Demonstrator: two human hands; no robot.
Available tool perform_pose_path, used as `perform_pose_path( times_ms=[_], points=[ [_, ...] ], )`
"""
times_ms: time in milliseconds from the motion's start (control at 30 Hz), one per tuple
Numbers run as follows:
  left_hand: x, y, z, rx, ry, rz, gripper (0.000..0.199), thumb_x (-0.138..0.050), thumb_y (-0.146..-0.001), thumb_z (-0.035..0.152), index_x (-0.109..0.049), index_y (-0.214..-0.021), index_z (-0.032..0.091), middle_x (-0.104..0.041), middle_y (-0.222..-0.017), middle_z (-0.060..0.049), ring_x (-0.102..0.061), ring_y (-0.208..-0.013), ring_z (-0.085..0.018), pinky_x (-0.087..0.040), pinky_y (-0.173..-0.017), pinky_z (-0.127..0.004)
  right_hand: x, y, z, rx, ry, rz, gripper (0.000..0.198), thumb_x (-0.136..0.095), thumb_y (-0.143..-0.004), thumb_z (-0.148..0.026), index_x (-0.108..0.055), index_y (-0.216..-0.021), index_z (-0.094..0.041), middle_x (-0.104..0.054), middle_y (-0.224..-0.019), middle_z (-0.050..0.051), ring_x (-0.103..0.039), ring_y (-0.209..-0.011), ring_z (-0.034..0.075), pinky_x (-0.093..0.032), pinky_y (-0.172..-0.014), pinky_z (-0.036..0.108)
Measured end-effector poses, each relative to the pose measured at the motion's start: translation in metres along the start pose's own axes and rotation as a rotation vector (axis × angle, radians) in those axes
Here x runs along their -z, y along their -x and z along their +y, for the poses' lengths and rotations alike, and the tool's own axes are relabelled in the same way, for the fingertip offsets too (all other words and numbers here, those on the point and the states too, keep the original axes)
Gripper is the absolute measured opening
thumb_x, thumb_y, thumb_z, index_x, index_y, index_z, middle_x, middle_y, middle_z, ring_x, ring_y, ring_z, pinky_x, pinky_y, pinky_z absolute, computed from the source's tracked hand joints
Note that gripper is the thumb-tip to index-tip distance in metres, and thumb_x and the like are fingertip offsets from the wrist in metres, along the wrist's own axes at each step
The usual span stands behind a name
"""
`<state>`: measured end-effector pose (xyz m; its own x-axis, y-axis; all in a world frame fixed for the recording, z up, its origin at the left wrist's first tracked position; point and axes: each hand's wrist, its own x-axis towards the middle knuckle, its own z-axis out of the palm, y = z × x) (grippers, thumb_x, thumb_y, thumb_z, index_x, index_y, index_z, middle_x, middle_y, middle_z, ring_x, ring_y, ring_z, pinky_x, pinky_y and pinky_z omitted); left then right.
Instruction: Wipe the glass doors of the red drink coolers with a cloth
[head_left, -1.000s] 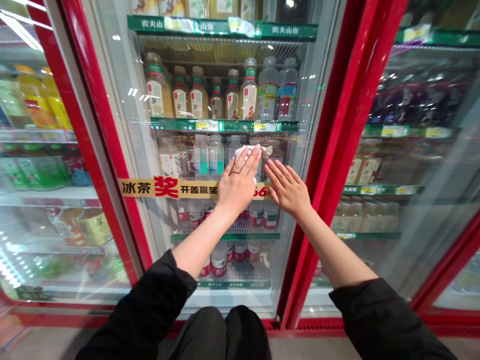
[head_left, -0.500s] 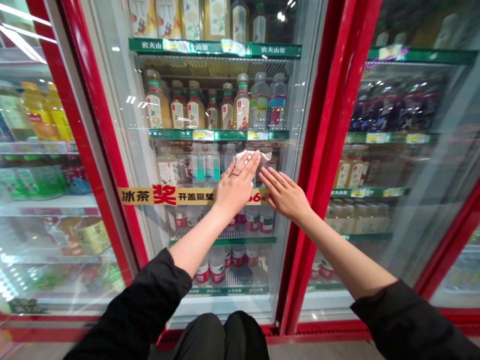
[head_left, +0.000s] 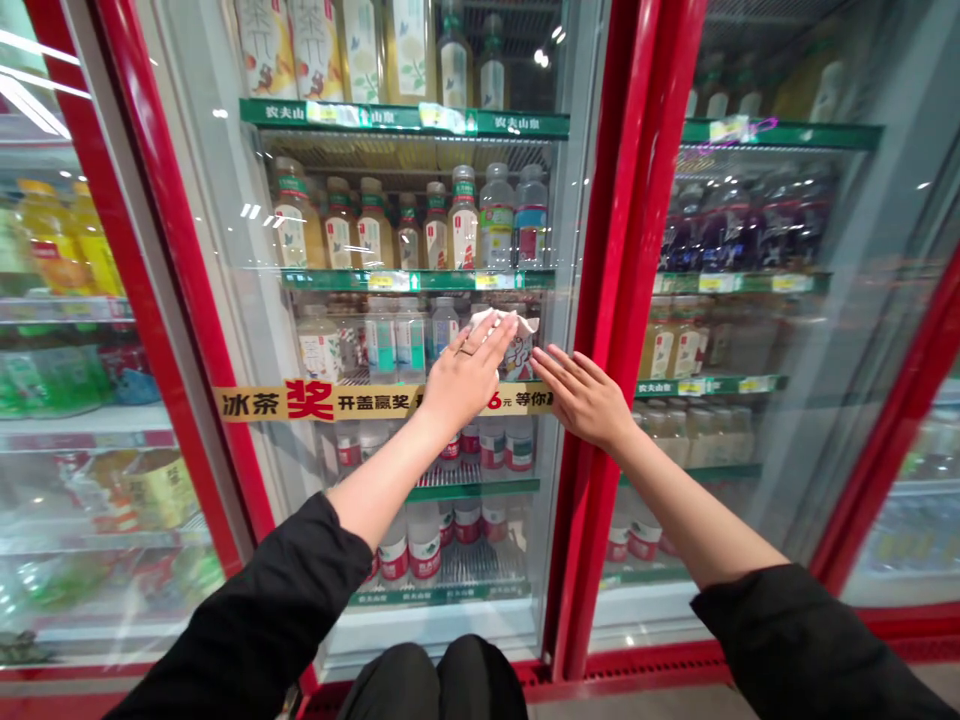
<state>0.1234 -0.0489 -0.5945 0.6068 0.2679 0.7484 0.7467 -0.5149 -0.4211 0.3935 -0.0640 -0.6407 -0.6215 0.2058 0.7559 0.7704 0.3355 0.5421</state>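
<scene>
My left hand (head_left: 463, 368) lies flat over a crumpled white cloth (head_left: 527, 324), pressing it to the glass of a cooler door (head_left: 262, 460). The cloth's edge shows past the fingertips; a ring is on one finger. Just right of it, my right hand (head_left: 587, 396) is open with fingers stretched out and nothing in it. It covers the right end of a yellow sticker strip (head_left: 371, 402) and rests by the red door frame (head_left: 622, 250). Whether it touches the frame I cannot tell. My left wrist hides part of the strip.
Behind the glass stand shelves of bottled drinks (head_left: 373, 225) with green edge strips (head_left: 517, 125). More cooler doors with red frames flank this one, showing orange bottles (head_left: 49, 240) at left and dark bottles (head_left: 731, 225) at right. My knees (head_left: 435, 680) are close to the door's bottom.
My right hand has moved right, away from my left hand, uncovering more of the strip's lettering. The left hand and cloth have shifted slightly right on the glass. The view has turned a little.
</scene>
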Motion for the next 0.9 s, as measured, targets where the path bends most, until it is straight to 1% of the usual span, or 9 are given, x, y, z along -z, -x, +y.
perform_pose_path(
  times_ms=[67,133,233,333,433,567,700,800,900],
  points=[
    [0.004,-0.005,-0.008,0.055,-0.002,0.041,0.080,-0.044,-0.105,0.014,-0.013,-0.179,0.016,-0.026,-0.186,-0.005,-0.022,-0.174,-0.023,-0.022,-0.144,-0.045,0.000,0.001,0.000,0.003,0.013,0.016,0.089,-0.048,-0.104,-0.013,-0.002,-0.179,-0.027,-0.042,-0.178,0.002,-0.047,-0.164,0.022,-0.039,-0.135,0.043],
    [0.004,-0.004,-0.009,0.159,0.001,0.095,0.079,-0.041,-0.106,0.013,-0.012,-0.180,0.016,-0.027,-0.186,-0.006,-0.023,-0.174,-0.025,-0.024,-0.143,-0.048,0.000,0.001,-0.001,-0.005,0.022,0.022,0.091,-0.048,-0.103,-0.012,-0.001,-0.179,-0.026,-0.042,-0.178,0.002,-0.046,-0.164,0.022,-0.039,-0.135,0.043],
    [-0.001,0.006,0.003,0.222,0.014,0.114,0.081,-0.041,-0.107,0.014,-0.006,-0.180,0.016,-0.026,-0.186,-0.007,-0.023,-0.174,-0.027,-0.027,-0.142,-0.050,0.000,0.002,-0.002,-0.044,0.010,0.009,0.092,-0.047,-0.103,-0.012,0.002,-0.179,-0.029,-0.039,-0.180,0.000,-0.044,-0.165,0.022,-0.038,-0.137,0.044],
    [-0.006,0.007,0.018,0.140,0.025,0.045,0.083,-0.043,-0.105,0.013,-0.006,-0.180,0.015,-0.025,-0.186,-0.006,-0.022,-0.174,-0.025,-0.027,-0.142,-0.047,-0.002,0.003,-0.003,-0.096,0.001,0.013,0.093,-0.047,-0.103,-0.013,0.004,-0.179,-0.032,-0.034,-0.182,-0.001,-0.042,-0.167,0.024,-0.037,-0.138,0.047],
    [-0.003,-0.010,0.021,0.042,0.043,-0.004,0.086,-0.045,-0.103,0.012,-0.007,-0.180,0.016,-0.023,-0.187,-0.004,-0.020,-0.175,-0.024,-0.023,-0.144,-0.044,-0.003,0.005,-0.003,-0.151,-0.008,0.025,0.094,-0.048,-0.103,-0.014,0.004,-0.179,-0.033,-0.027,-0.184,-0.002,-0.038,-0.169,0.027,-0.035,-0.140,0.051],
    [0.004,-0.028,0.014,0.101,0.056,0.063,0.087,-0.043,-0.103,0.009,-0.004,-0.180,0.018,-0.026,-0.186,-0.004,-0.022,-0.174,-0.025,-0.024,-0.144,-0.046,-0.006,0.007,-0.008,-0.244,-0.023,0.032,0.097,-0.049,-0.101,-0.012,0.006,-0.178,-0.035,-0.020,-0.186,-0.003,-0.035,-0.170,0.030,-0.033,-0.141,0.057],
    [-0.005,-0.017,0.027,0.177,0.060,0.124,0.082,-0.039,-0.106,0.010,-0.003,-0.180,0.016,-0.029,-0.185,-0.005,-0.025,-0.173,-0.024,-0.031,-0.141,-0.046,-0.011,0.011,-0.013,-0.334,-0.015,0.093,0.098,-0.047,-0.100,-0.011,0.006,-0.178,-0.036,-0.018,-0.187,-0.003,-0.034,-0.171,0.030,-0.036,-0.140,0.058],
    [-0.015,-0.014,0.043,0.111,0.060,0.070,0.079,-0.039,-0.106,0.011,-0.012,-0.179,0.013,-0.027,-0.185,-0.006,-0.024,-0.174,-0.023,-0.031,-0.141,-0.043,-0.017,0.013,-0.013,-0.401,0.009,0.163,0.099,-0.048,-0.099,-0.011,0.006,-0.179,-0.031,-0.008,-0.188,-0.002,-0.027,-0.173,0.031,-0.039,-0.139,0.059],
    [-0.014,-0.032,0.048,0.024,0.079,0.021,0.081,-0.042,-0.104,0.011,-0.012,-0.179,0.013,-0.024,-0.186,-0.005,-0.021,-0.174,-0.023,-0.027,-0.143,-0.043,-0.021,0.014,-0.012,-0.465,0.034,0.260,0.101,-0.048,-0.097,-0.012,0.010,-0.179,-0.024,0.005,-0.188,0.000,-0.015,-0.175,0.033,-0.038,-0.138,0.062]
  ],
)
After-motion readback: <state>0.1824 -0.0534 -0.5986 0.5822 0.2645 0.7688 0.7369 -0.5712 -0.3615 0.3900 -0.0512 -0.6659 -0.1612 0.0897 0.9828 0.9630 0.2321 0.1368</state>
